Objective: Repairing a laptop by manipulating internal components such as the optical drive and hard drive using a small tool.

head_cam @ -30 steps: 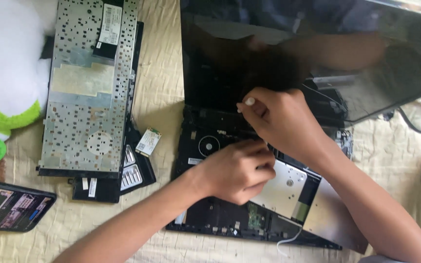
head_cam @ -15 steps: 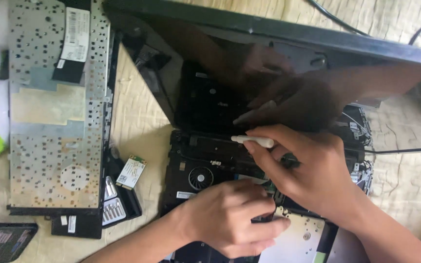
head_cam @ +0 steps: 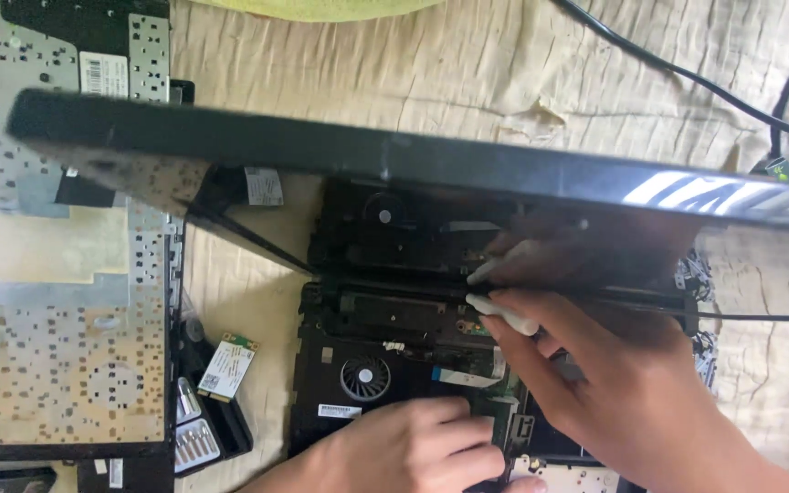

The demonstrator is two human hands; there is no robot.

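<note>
While the right hand [head_cam: 632, 393] pinches a small white tool [head_cam: 504, 313] against the hinge edge of the opened laptop [head_cam: 394, 365], the left hand [head_cam: 413, 447] lies flat on the base, fingers curled but closed on nothing, just beside the fan [head_cam: 364, 376]. A slip of the tool could, I judge, scrape the bare board or snag the flat ribbon [head_cam: 463, 376] near it, and the lid [head_cam: 413, 160], leaning over both hands, could drop. Everything rests on a wrinkled beige cloth [head_cam: 468, 73], soft footing. Left of it lie a keyboard backplate [head_cam: 66, 274], a small card [head_cam: 227, 367] and 2 black cables [head_cam: 687, 78].
</note>
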